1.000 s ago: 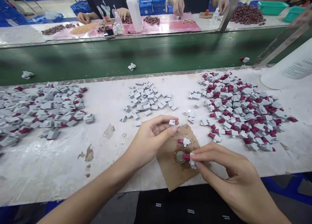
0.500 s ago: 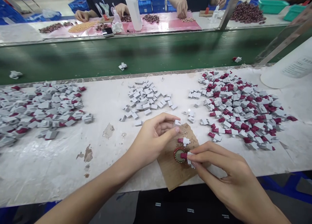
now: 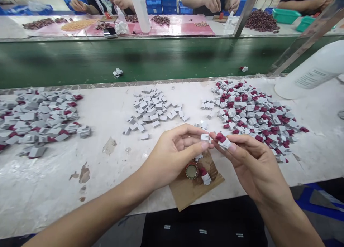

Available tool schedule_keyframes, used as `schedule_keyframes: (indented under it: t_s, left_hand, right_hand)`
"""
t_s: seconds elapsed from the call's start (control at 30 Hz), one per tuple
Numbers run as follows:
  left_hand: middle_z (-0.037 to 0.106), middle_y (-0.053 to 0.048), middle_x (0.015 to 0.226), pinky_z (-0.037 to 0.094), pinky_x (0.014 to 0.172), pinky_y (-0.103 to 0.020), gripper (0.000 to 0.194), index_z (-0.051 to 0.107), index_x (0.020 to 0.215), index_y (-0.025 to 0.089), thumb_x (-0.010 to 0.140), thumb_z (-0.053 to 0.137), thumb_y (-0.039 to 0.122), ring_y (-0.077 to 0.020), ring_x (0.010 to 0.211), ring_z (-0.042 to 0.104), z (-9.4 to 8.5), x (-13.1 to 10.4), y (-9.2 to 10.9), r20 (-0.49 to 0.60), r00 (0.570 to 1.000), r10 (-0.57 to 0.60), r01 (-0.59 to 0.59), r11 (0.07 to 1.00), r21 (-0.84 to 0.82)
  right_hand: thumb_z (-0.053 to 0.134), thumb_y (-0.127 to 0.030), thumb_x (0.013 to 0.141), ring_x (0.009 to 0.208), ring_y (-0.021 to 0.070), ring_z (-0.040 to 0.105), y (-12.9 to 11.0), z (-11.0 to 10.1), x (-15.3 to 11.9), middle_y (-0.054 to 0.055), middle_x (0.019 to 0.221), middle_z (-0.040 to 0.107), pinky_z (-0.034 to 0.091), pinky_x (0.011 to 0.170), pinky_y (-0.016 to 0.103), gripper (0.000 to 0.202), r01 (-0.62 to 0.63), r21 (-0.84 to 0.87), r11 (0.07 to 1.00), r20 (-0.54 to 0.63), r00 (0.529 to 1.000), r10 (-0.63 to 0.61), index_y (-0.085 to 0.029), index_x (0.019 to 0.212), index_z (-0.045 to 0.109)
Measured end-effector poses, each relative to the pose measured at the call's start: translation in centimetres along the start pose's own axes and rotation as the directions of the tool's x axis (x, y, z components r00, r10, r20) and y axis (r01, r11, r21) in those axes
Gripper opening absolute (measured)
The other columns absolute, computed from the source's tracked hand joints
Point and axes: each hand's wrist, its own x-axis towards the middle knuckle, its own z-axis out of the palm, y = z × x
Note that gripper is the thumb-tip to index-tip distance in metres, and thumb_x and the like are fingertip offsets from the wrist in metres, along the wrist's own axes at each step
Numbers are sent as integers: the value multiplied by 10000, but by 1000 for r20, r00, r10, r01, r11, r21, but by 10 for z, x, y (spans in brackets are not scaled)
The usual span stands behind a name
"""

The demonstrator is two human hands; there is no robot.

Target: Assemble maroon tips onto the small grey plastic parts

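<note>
Between thumb and fingers my left hand [image 3: 172, 155] holds a small grey block [image 3: 204, 137]. Close to its right, my right hand [image 3: 249, 161] pinches a grey and dark red piece [image 3: 222, 141]; the two parts are nearly touching. Below them a brown cardboard sheet [image 3: 185, 197] lies on the table, bearing a round bottle cap [image 3: 191, 171] with its hollow side up. Another grey and dark red piece [image 3: 205, 177] rests beside the cap. One more piece on the cardboard is partly hidden behind my left hand.
Loose grey blocks [image 3: 154, 109] lie mid-table, with grey and red heaps at left [image 3: 40, 114] and right [image 3: 255, 111]. A white bottle [image 3: 309, 75] stands at right. Beyond the green belt [image 3: 161, 61], people's hands work at another table [image 3: 16, 31].
My right hand has lifted a grey and dark red piece from the cap up beside my left hand's block. Another piece now lies right of the cap. The view has shifted slightly right.
</note>
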Motion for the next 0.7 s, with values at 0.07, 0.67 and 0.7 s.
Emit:
schedule_keyframes:
  t_s: [0.07, 0.67, 0.7]
  left_hand:
    - [885, -77, 1107, 699, 924, -384, 186, 817, 1134, 216, 974, 865, 299, -264, 1048, 853, 3, 2, -2, 18, 1000, 9, -9, 1000, -10]
    - [864, -56, 1011, 689, 828, -363, 88, 831, 1028, 235, 970, 855, 297, -248, 934, 827, 1, 12, 0, 64, 993, 97, -107, 977, 186]
    - [865, -57, 1015, 684, 840, -372, 89, 828, 1029, 236, 968, 852, 296, -252, 939, 825, -1, 16, 4, 76, 990, 118, -132, 967, 219]
  right_hand:
    - [966, -387, 915, 1022, 242, 891, 1, 1, 1, 9, 1055, 921, 738, 987, 398, 109, -2, 10, 1000, -8, 1000, 2, -359, 1009, 920]
    - [902, -239, 960, 916, 208, 848, -18, -3, 12, 42, 987, 873, 719, 794, 285, 79, 132, -263, 956, 177, 980, -87, -305, 997, 925]
    - [909, -262, 952, 905, 219, 852, -22, -2, 17, 48, 988, 877, 727, 789, 308, 57, 124, -276, 953, 178, 981, -76, -295, 997, 921]
